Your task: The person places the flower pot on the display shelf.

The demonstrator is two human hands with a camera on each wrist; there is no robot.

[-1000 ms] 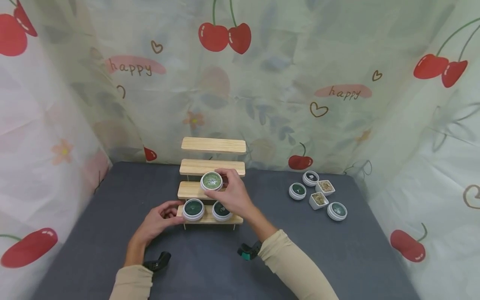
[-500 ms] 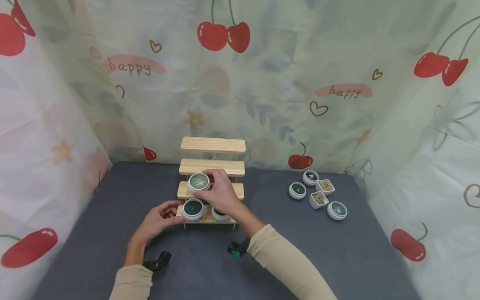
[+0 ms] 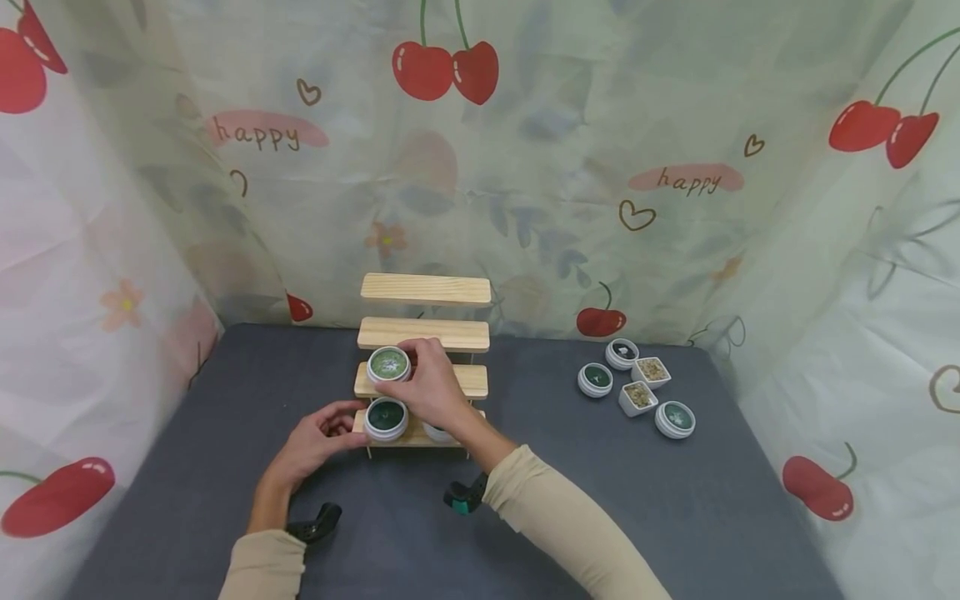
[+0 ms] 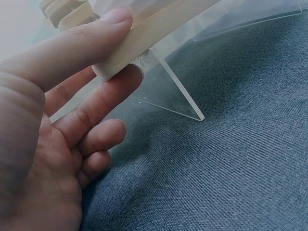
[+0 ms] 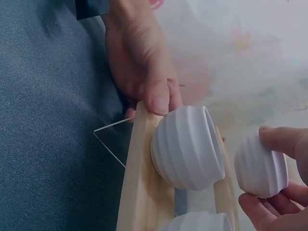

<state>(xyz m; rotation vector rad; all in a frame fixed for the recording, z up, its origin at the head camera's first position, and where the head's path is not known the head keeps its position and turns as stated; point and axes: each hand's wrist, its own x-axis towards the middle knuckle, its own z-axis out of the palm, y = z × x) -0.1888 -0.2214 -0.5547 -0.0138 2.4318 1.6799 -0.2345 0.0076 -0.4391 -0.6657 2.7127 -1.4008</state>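
A stepped display rack with pale wooden shelves (image 3: 424, 334) and clear side supports (image 4: 180, 91) stands on the table. My left hand (image 3: 318, 437) pinches the left end of its lowest shelf (image 4: 149, 41), thumb on top and index finger beneath. My right hand (image 3: 431, 387) holds a small white ribbed pot (image 5: 257, 168) with a green top, thumb and fingers on its sides. In the head view this pot overlaps the left part of the second shelf from the bottom. On the lowest shelf sit two similar pots, one at the left (image 3: 386, 419), the other largely hidden behind my right hand.
To the right on the dark cloth (image 3: 720, 517) stand three round white pots, one of them nearest the front (image 3: 675, 420), and two square ones (image 3: 638, 398) with a grainy filling. A printed curtain (image 3: 525, 167) hangs behind and at both sides.
My right hand has carried the green-topped pot leftward along the second shelf, covering more of the right-hand pot below. The left hand has stayed on the shelf end.
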